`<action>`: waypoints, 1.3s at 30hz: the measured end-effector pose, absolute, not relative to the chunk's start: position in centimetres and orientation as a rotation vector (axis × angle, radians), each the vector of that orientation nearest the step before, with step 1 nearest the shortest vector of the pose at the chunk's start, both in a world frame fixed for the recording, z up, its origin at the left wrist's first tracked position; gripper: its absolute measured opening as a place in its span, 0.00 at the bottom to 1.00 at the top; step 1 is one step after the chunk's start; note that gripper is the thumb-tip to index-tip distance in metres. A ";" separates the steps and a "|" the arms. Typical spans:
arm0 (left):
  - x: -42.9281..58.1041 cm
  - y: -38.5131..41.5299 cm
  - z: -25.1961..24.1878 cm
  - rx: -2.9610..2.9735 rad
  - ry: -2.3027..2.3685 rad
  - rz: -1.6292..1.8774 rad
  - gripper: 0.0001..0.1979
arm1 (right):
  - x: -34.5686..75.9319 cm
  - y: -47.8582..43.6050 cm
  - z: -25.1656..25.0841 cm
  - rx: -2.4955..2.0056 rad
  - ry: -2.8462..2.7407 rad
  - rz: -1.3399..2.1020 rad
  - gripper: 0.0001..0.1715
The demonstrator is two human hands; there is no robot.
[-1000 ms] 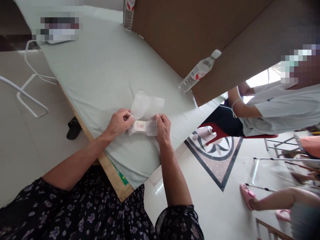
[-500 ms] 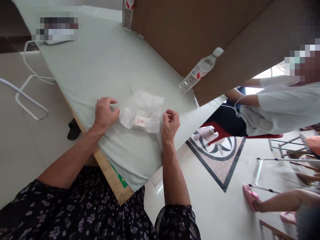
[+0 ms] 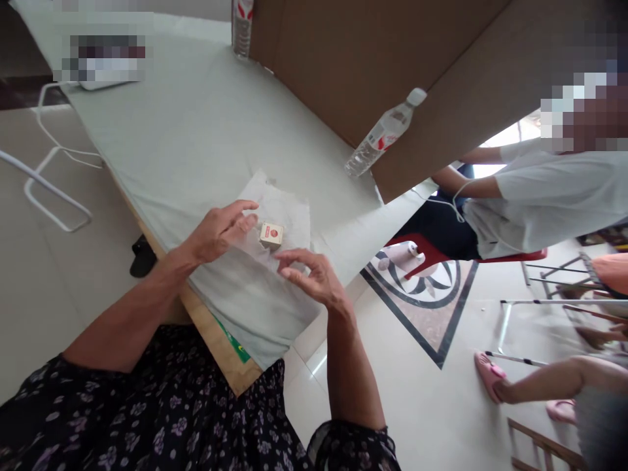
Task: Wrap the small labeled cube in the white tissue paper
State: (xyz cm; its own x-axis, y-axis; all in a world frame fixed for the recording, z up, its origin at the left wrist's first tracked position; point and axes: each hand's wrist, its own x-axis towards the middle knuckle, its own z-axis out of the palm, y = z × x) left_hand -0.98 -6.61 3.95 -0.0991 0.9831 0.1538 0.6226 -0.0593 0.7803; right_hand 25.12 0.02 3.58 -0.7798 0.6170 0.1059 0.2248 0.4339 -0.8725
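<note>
A small cream box with a red print (image 3: 271, 234) rests on a sheet of thin white paper (image 3: 294, 208), which is spread on the cloth-covered table. My left hand (image 3: 226, 229) is at the left of the box, fingers stretched towards it and apart, holding nothing that I can see. At the box's near right side is my right hand (image 3: 311, 275), its thumb and fingers parted over the paper's near edge. Whether its fingertips touch the paper I cannot tell.
A water bottle (image 3: 385, 134) leans against a brown cardboard panel (image 3: 338, 72); another bottle (image 3: 242, 29) stands farther back. A white device with a cable (image 3: 110, 72) lies at the far left. To the right sits a person in a white shirt (image 3: 554, 190).
The paper, which was crumpled up around the box, now lies flatter with the box plainly exposed. Both hands have moved inward, and their fingers have opened towards the box.
</note>
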 end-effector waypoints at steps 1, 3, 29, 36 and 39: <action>-1.4 -7.1 4.1 1.674 1.711 0.979 0.29 | 25.5 -0.5 3.7 -0.704 -2.338 1.362 0.17; -1.9 -7.9 4.2 1.687 1.702 0.786 0.25 | 26.0 -1.1 3.6 -0.758 -2.386 1.400 0.15; -0.5 -7.2 -0.1 2.093 1.929 0.414 0.41 | 27.3 4.2 -0.8 -1.342 -1.883 0.256 0.34; -0.8 -7.3 -0.1 2.090 1.942 0.364 0.43 | 20.8 -1.7 -0.4 -0.970 -2.604 0.463 0.27; -1.2 -7.6 -0.2 2.098 1.957 0.336 0.44 | 20.4 -2.4 -0.7 -1.038 -2.672 0.469 0.29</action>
State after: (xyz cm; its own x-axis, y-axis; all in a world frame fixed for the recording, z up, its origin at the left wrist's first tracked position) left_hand -1.18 -7.55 -0.18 0.0698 0.9976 -0.0034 0.9395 -0.0646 0.3365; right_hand 20.40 -2.43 -0.72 -0.7202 0.6863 0.1017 0.6106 0.6966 -0.3767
